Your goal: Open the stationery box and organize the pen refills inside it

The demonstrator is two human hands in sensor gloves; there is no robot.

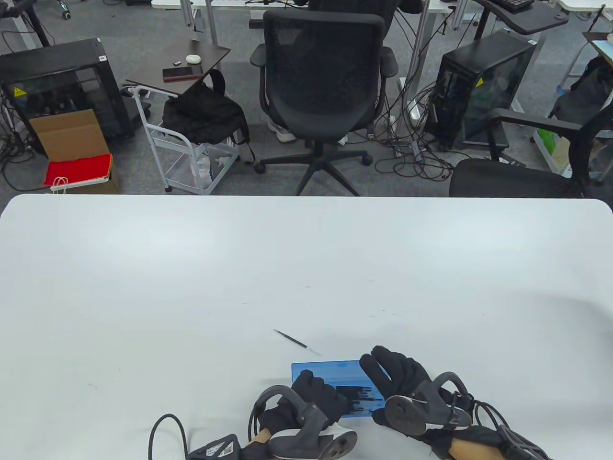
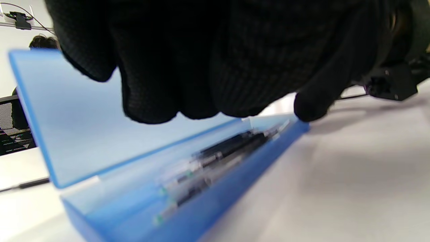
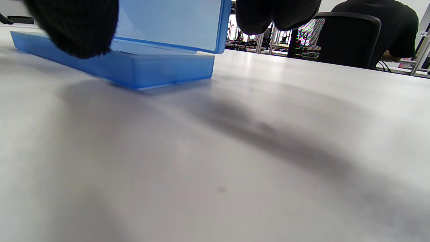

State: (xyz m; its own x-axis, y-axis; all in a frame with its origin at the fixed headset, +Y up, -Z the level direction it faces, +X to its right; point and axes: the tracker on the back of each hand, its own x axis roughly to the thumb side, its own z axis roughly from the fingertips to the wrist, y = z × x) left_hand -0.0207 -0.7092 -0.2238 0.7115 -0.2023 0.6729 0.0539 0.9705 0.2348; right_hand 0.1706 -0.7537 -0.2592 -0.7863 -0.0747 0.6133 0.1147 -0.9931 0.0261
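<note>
At the bottom middle of the table view, the left hand (image 1: 313, 400) sits with curled fingers on the near edge of the blue stationery box (image 1: 330, 378). Just right of it, the right hand (image 1: 402, 383) holds the lid up, fingers on it. Pen refills (image 2: 215, 161) lie inside the open box. A bit farther up, one loose refill (image 1: 297, 341) lies alone on the white table (image 1: 239, 263).

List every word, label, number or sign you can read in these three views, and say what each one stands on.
No text can be read in any view.
Yellow warning triangles on the black cabinet and computer tower: wording too small.
White label on the cable by the left hand: blurred.
Blue stationery box: no visible lettering.
</note>
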